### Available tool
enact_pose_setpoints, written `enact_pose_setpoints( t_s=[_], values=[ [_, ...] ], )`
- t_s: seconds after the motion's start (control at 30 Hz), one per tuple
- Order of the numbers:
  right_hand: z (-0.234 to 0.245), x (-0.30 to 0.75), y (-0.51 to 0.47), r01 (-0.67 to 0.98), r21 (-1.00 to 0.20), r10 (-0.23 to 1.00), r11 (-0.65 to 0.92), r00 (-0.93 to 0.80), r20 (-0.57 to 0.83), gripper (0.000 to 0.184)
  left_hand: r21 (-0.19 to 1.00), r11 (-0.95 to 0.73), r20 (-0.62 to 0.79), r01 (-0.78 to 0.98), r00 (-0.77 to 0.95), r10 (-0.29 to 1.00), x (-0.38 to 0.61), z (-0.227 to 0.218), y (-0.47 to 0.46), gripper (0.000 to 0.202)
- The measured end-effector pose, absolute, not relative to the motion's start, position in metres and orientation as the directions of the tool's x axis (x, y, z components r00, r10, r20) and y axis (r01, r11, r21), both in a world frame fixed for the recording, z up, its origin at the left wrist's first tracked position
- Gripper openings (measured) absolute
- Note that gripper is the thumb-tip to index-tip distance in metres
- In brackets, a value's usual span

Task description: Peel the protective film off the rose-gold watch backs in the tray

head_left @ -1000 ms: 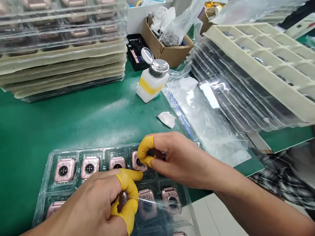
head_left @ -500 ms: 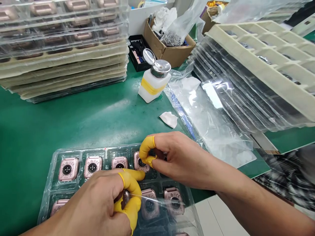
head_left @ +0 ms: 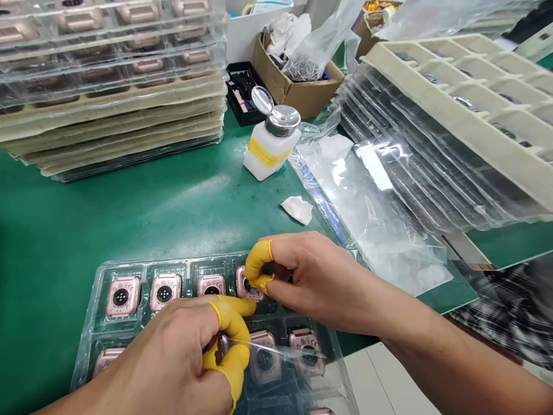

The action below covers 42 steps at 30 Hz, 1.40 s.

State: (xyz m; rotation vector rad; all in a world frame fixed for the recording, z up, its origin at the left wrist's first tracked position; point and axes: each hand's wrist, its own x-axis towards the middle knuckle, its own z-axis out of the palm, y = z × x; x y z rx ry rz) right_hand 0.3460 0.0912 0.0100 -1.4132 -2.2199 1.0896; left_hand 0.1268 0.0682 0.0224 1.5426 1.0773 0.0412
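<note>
A clear plastic tray [head_left: 95, 314] holds rows of pink smartwatch cases [head_left: 123, 297], lying with their black sensor backs up. My left hand [head_left: 194, 351], in yellow finger cots, pinches the edge of a clear plastic film [head_left: 298, 377] that covers the tray's lower right part. Its outstretched index finger reaches to the lower edge of a watch case [head_left: 247, 285] in the top row. At that same case, my right hand [head_left: 298, 271] has its yellow-cotted thumb and index finger closed together. What lies between those fingertips is hidden.
A white pump bottle [head_left: 270, 150] with its lid up stands behind the tray, near a white scrap [head_left: 297, 210]. Stacked trays rise at left [head_left: 173, 109] and right [head_left: 432, 138]. Plastic bags [head_left: 371, 213] lie at right; a cardboard box [head_left: 298, 92] stands behind.
The whole view has shifted very slightly, with the tray and bottle a few pixels further right. Both hands keep the same pose.
</note>
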Motion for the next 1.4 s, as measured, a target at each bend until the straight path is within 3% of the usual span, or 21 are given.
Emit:
enact_pose_setpoints(
  t_s=[0.17,0.43,0.7,0.83,0.97,1.23,1.4],
  values=[
    [0.01,0.346,0.09,0.653,-0.719,0.871,0.238,-0.471,-0.138,0.021,0.794,0.016,-0.487,0.608,0.62,0.615,0.125,0.019,0.068,0.018],
    [0.006,0.347,0.087,0.647,-0.722,0.873,0.244,-0.471,-0.127,0.023,0.776,-0.281,-0.266,0.565,0.697,0.666,0.123,0.018,0.067,0.016],
    [0.009,0.348,0.086,0.661,-0.687,0.849,0.302,-0.514,-0.122,0.021,0.765,-0.317,-0.233,0.561,0.699,0.676,0.128,0.02,0.069,0.018],
    [0.01,0.356,0.085,0.674,-0.672,0.899,0.306,-0.437,-0.028,0.011,0.768,-0.358,-0.178,0.532,0.713,0.678,0.123,0.019,0.063,0.022],
    [0.009,0.362,0.083,0.658,-0.669,0.906,0.344,-0.42,0.053,0.013,0.711,-0.463,-0.117,0.528,0.739,0.664,0.118,0.015,0.055,0.028],
    [0.006,0.347,0.082,0.772,-0.427,0.839,0.47,-0.541,-0.054,0.014,0.616,-0.539,-0.152,0.575,0.758,0.635,0.12,0.016,0.057,0.031],
    [0.004,0.341,0.085,0.808,-0.386,0.841,0.446,-0.525,-0.128,0.021,0.617,-0.529,-0.175,0.582,0.758,0.629,0.122,0.019,0.059,0.032]
  ],
)
